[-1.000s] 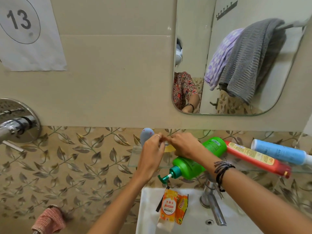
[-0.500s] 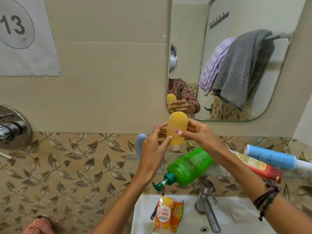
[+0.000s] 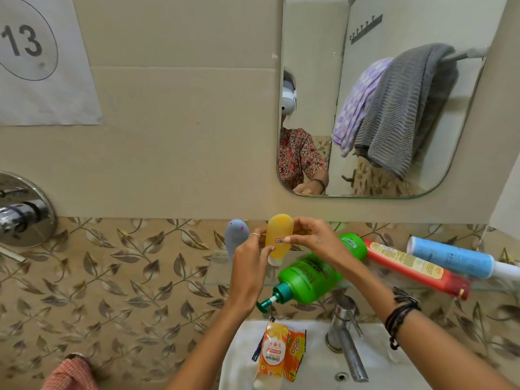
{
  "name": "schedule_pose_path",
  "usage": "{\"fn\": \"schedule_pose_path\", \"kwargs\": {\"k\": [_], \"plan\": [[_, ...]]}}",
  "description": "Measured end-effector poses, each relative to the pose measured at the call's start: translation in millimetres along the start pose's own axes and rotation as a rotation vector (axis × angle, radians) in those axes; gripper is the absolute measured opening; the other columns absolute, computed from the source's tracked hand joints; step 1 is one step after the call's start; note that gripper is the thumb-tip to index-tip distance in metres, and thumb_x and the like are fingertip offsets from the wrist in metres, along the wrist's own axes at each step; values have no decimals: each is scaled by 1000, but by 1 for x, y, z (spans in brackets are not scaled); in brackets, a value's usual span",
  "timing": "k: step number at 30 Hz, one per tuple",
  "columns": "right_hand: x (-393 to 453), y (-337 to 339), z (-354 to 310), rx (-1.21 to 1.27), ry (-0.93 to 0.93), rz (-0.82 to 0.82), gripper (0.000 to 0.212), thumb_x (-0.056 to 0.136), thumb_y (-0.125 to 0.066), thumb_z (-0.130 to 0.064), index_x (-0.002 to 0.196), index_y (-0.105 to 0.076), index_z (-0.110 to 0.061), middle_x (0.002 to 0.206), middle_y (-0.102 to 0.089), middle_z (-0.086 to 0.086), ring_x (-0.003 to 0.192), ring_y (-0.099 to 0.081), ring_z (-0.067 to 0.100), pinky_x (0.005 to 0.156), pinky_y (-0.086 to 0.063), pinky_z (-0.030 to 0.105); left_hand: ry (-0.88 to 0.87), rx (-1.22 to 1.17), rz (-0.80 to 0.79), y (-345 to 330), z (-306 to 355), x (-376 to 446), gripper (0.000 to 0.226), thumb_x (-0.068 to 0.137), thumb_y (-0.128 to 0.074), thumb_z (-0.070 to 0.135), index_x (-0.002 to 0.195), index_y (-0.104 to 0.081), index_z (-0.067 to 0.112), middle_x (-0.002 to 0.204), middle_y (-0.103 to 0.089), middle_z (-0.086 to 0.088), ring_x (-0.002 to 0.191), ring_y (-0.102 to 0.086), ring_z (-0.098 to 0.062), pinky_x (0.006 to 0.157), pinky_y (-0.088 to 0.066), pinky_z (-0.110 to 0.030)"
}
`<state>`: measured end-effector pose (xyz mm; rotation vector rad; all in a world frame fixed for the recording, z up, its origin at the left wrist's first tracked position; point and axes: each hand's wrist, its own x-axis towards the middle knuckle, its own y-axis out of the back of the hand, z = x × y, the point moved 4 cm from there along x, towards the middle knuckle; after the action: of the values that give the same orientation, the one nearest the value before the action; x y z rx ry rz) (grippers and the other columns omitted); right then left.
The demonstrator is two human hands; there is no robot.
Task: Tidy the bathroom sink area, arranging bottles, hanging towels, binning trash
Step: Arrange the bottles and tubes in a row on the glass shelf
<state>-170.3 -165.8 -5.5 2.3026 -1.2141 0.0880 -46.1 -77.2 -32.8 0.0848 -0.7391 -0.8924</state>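
Your left hand (image 3: 249,266) and right hand (image 3: 311,239) both grip the rounded yellow plastic bottle (image 3: 278,237) (cap down); let go carelessly and it topples against the grey bottle (image 3: 235,239).

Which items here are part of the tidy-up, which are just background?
Job: yellow bottle held by left hand and right hand; green pump bottle, red tube, blue tube lying on glass shelf; orange sachets.
Background: tap, mirror, numbered sign.

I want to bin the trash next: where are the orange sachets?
Head view, bottom centre: the orange sachets lie on the white sink rim, left of the chrome tap, below the green pump bottle.
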Motion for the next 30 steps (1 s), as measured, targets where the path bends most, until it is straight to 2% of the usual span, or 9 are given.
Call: {"fn": "schedule_pose_path", "kwargs": {"k": [5, 7, 11, 14, 16, 19, 23, 26, 30], "plan": [[-1, -6, 2, -117, 30, 20, 21, 78, -70, -11, 90, -65, -27, 83, -67, -17, 72, -63, -14, 66, -50, 5, -10, 104, -5, -5, -12, -7, 31, 91, -56, 15, 122, -55, 16, 106, -69, -1, 94, -62, -10, 68, -44, -12], [-1, -8, 2, -148, 42, 24, 20, 79, -69, -13, 92, -65, -27, 86, -67, -17, 75, -64, -11, 69, -51, 7, -29, 128, -17, -5, -13, -7, 33, 92, -55, 17, 125, -53, 16, 110, -67, 0, 96, -60, -7, 67, -40, -4], [-6, -4, -1, -238, 16, 71, 36, 80, -67, -13, 116, -63, -15, 105, -69, -1, 93, -61, 6, 87, -51, 25, -63, 166, -3, 2, -11, -11, 34, 93, -52, 14, 127, -51, 15, 117, -64, -1, 101, -60, -11, 77, -42, -10], [-22, 6, 2, -408, 0, 168, 48, 85, -64, -19, 131, -51, -16, 122, -63, 2, 112, -54, 13, 97, -43, 31, -111, 202, 68, 11, -13, -26, 26, 91, -55, 11, 117, -59, 16, 104, -65, 3, 86, -58, -6, 68, -37, 4], [-37, 9, 5, -471, 19, 191, 48, 88, -60, -21, 134, -47, -17, 127, -60, 3, 120, -51, 16, 103, -41, 36, -110, 204, 80, 16, -16, -32, 27, 90, -57, 11, 117, -61, 15, 98, -61, 8, 85, -58, -5, 68, -37, 5], [-56, 5, 10, -541, 39, 139, 46, 92, -54, -21, 137, -44, -19, 134, -53, 3, 125, -45, 15, 105, -34, 30, -79, 197, 72, 18, -17, -29, 29, 90, -58, 10, 118, -61, 13, 101, -64, 3, 87, -57, -5, 71, -39, -5], [-72, 5, 14, -613, 96, 107, 53, 86, -49, 2, 136, -44, -16, 136, -50, 4, 129, -42, 15, 107, -28, 24, -100, 146, 57, 18, -15, -36, 11, 88, -59, 9, 95, -65, 16, 85, -63, 8, 71, -58, -1, 67, -42, 1], [-81, 2, 19, -697, 113, 20, 68, 74, -60, -2, 137, -40, -16, 142, -44, 4, 133, -37, 17, 114, -26, 34, 29, 3, -67, 14, -35, -52, 15, 87, -61, 5, 90, -69, 17, 76, -65, 13, 69, -65, -1, 63, -48, -3], [-90, -16, 31, -994, 146, 11, 76, 77, -67, -17, 143, -31, -19, 151, -31, 5, 142, -24, 22, 119, -12, 43, 343, -358, -252, 2, -49, -52, 21, 89, -57, 5, 101, -71, 14, 83, -73, 3, 75, -70, -4, 67, -57, -17]]}}
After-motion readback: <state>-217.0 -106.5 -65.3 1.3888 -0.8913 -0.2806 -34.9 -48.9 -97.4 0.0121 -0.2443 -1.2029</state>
